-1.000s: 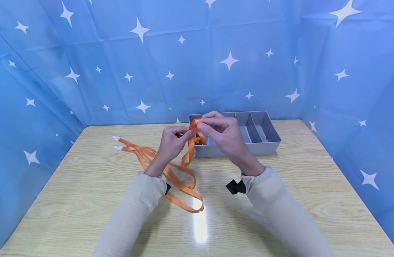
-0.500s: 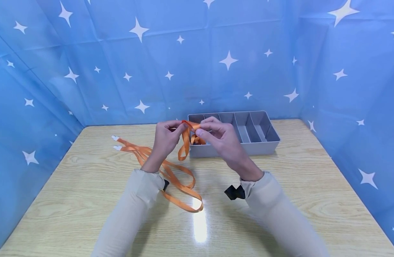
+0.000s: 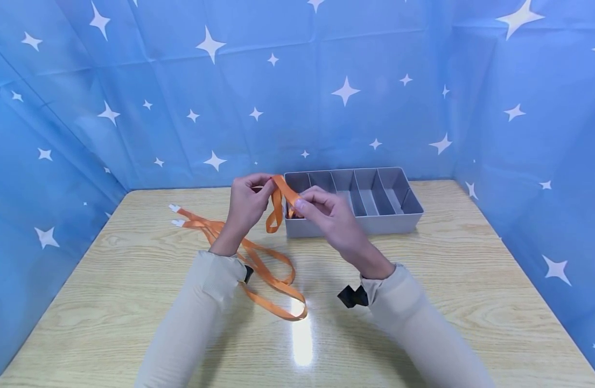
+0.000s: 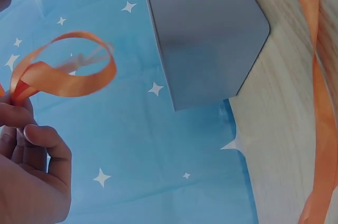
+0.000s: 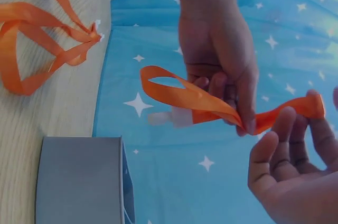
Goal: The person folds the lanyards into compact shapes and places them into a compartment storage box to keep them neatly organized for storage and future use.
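In the head view, the left sleeve (image 3: pixel 193 307) covers part of the loose orange strap (image 3: pixel 277 283) and the right hand (image 3: pixel 332 214) hides part of the gray divided tray (image 3: pixel 394 224); in the left wrist view, the white end fitting (image 4: pixel 79 63) is blurred.

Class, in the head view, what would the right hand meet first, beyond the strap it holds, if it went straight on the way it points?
Beyond the orange strap, the right hand would probably meet the left hand, which pinches the same strap; depth is unclear, so it might narrowly miss.
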Tool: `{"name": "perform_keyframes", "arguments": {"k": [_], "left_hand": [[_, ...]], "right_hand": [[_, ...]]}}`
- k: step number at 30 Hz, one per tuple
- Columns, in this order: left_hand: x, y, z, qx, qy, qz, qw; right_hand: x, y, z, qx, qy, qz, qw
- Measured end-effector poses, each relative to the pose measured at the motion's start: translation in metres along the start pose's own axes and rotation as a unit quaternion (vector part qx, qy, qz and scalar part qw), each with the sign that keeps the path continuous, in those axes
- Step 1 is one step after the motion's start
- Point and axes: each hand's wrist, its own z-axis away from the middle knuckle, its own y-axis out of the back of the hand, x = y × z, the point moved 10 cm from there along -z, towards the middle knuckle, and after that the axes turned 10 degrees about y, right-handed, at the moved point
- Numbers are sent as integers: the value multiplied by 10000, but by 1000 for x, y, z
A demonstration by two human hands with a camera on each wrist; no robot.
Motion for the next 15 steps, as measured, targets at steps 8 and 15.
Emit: {"name": "perform_keyframes", "arguments": {"k": [8,15], "left_hand": [[3,-1,0,-38,67,-109,9999],[1,-2,-1,-32,229,-168,9996]], "right_hand": [[8,5,1,241,-24,434,9988],[6,9,3,419,63,509,9978]]}}
